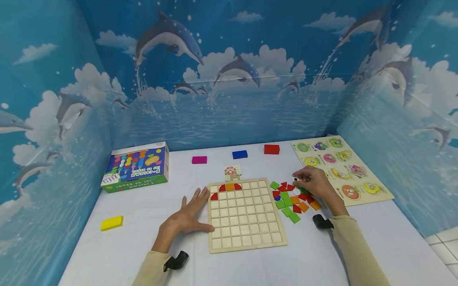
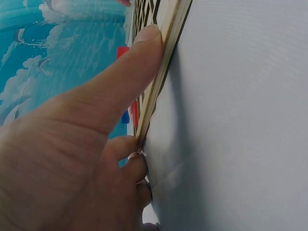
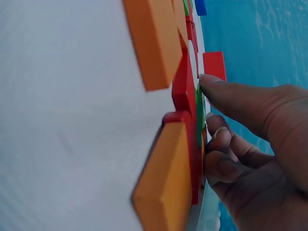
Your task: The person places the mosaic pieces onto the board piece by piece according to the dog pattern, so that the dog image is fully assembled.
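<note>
My left hand (image 1: 189, 215) lies spread along the left edge of a wooden grid board (image 1: 247, 248), its thumb (image 2: 139, 53) on the rim and its fingertips at the upper left corner. Along the board's upper left cells sit red curved pieces (image 1: 214, 196) and an orange square (image 1: 229, 187). Right of the board, my right hand (image 1: 316, 183) pinches a small white piece with a black dot (image 1: 295, 178) between thumb and fingertips. Beneath it is a loose pile of green, red, orange, white and blue pieces (image 1: 287, 198), partly hidden by the hand.
A small pattern card (image 1: 233, 172) lies behind the board. Farther back are magenta (image 1: 199, 159), blue (image 1: 239, 154) and red (image 1: 271, 149) blocks. A game box (image 1: 136, 167) and yellow block (image 1: 111, 223) are at left, a fruit puzzle board (image 1: 358, 180) at right.
</note>
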`<state>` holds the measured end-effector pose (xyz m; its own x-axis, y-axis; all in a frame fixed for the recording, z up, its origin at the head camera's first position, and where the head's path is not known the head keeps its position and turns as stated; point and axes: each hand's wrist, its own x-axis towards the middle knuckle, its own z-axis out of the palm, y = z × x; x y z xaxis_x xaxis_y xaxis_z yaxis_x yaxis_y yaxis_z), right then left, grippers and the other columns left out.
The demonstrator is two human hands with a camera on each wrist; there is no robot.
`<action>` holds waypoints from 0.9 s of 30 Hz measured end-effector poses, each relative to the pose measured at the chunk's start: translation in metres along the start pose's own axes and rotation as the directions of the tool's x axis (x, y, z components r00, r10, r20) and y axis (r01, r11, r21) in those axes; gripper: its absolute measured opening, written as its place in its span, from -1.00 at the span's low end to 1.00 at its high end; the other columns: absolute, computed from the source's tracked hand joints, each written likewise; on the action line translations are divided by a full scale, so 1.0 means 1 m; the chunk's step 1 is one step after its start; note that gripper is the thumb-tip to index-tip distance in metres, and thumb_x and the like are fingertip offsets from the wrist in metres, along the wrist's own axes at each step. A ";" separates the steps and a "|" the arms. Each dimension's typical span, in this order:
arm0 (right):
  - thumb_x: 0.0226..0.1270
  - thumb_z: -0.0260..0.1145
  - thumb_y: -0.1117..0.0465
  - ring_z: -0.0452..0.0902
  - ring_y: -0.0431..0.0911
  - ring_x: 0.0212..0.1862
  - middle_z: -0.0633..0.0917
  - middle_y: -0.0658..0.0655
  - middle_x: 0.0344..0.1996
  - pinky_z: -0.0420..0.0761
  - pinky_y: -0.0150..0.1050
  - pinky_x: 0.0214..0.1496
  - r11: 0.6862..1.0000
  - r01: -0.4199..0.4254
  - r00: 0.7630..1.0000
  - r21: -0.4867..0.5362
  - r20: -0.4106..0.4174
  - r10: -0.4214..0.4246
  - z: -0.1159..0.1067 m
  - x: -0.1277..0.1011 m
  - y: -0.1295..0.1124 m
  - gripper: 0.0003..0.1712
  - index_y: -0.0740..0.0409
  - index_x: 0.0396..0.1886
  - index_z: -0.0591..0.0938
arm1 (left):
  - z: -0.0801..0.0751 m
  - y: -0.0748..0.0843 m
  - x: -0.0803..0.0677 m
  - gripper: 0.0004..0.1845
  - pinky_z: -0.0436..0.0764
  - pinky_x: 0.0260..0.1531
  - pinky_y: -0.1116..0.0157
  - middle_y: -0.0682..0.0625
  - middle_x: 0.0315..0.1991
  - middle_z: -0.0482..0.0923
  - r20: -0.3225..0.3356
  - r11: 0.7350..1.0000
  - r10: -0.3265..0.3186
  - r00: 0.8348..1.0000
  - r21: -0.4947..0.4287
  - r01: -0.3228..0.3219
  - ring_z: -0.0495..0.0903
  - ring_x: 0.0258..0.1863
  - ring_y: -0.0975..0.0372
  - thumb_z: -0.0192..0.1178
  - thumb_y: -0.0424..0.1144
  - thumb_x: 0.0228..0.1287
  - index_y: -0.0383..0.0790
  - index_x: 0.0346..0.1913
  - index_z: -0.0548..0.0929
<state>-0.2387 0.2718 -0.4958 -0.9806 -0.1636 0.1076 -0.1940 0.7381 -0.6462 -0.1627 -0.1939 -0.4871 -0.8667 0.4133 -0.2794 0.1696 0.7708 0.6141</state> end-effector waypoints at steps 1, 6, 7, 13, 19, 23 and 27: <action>0.33 0.59 0.34 0.48 0.01 -0.24 0.65 0.12 -0.31 0.51 -0.36 -0.28 1.000 -0.006 1.000 -0.004 0.001 0.006 0.000 0.000 0.000 -0.68 0.36 0.05 0.81 | 0.000 0.000 0.000 0.34 -0.52 0.64 -0.27 -0.02 0.80 -0.19 0.000 1.000 0.002 1.000 0.000 -0.002 -0.36 0.78 0.00 0.67 0.09 0.10 -0.13 0.78 0.00; 0.36 0.58 0.30 0.48 0.01 -0.23 0.65 0.13 -0.32 0.50 -0.35 -0.29 0.998 -0.057 0.998 -0.009 -0.004 0.057 0.000 0.002 -0.004 -0.67 0.36 0.05 0.80 | 0.000 -0.001 0.000 0.34 -0.52 0.64 -0.27 -0.03 0.80 -0.18 -0.005 1.000 0.013 1.000 -0.004 -0.013 -0.36 0.77 -0.01 0.67 0.10 0.10 -0.15 0.77 0.00; 0.36 0.58 0.29 0.48 0.02 -0.23 0.65 0.13 -0.33 0.50 -0.35 -0.31 0.998 -0.070 0.998 -0.007 -0.006 0.070 0.000 0.003 -0.004 -0.67 0.37 0.05 0.80 | 0.000 -0.001 0.000 0.34 -0.52 0.64 -0.27 -0.03 0.80 -0.18 -0.006 1.000 0.014 1.000 -0.003 -0.014 -0.36 0.77 -0.01 0.67 0.10 0.10 -0.16 0.77 0.00; 0.38 0.58 0.24 0.49 0.04 -0.23 0.63 0.14 -0.36 0.52 -0.30 -0.35 0.988 -0.152 0.988 -0.006 0.015 0.152 -0.001 0.009 -0.006 -0.64 0.37 0.06 0.78 | 0.000 -0.002 0.000 0.34 -0.52 0.64 -0.27 -0.03 0.80 -0.19 -0.002 1.000 0.010 1.000 -0.001 -0.010 -0.36 0.77 0.00 0.66 0.12 0.10 -0.15 0.77 0.00; 0.38 0.57 0.22 0.51 0.07 -0.15 0.62 0.19 -0.29 0.56 -0.23 -0.20 0.960 -0.278 0.959 0.019 0.061 0.277 -0.004 0.015 -0.011 -0.64 0.35 0.06 0.76 | 0.000 -0.003 0.000 0.33 -0.53 0.64 -0.26 -0.03 0.80 -0.18 -0.007 1.000 0.017 1.000 -0.003 -0.017 -0.36 0.77 0.00 0.66 0.11 0.11 -0.15 0.77 0.01; 0.37 0.57 0.22 0.49 0.08 -0.13 0.60 0.21 -0.25 0.55 -0.22 -0.15 0.941 -0.337 0.938 0.033 0.094 0.332 -0.005 0.016 -0.014 -0.63 0.34 0.05 0.73 | 0.001 -0.004 0.000 0.34 -0.53 0.63 -0.27 -0.03 0.80 -0.19 -0.006 1.000 0.010 1.000 -0.008 -0.010 -0.36 0.77 -0.01 0.66 0.11 0.11 -0.13 0.78 0.00; 0.35 0.59 0.22 0.50 0.08 -0.13 0.60 0.22 -0.25 0.56 -0.22 -0.14 0.938 -0.346 0.935 0.025 0.097 0.342 -0.005 0.017 -0.015 -0.63 0.34 0.01 0.70 | 0.002 -0.003 0.000 0.34 -0.54 0.63 -0.27 -0.03 0.80 -0.18 -0.004 1.000 0.006 1.000 -0.012 -0.006 -0.36 0.77 -0.01 0.67 0.11 0.10 -0.12 0.78 0.00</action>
<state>-0.2523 0.2612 -0.4808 -0.9804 0.0362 -0.1939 0.1580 0.7324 -0.6623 -0.1624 -0.1958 -0.4904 -0.8675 0.4161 -0.2727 0.1693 0.7624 0.6246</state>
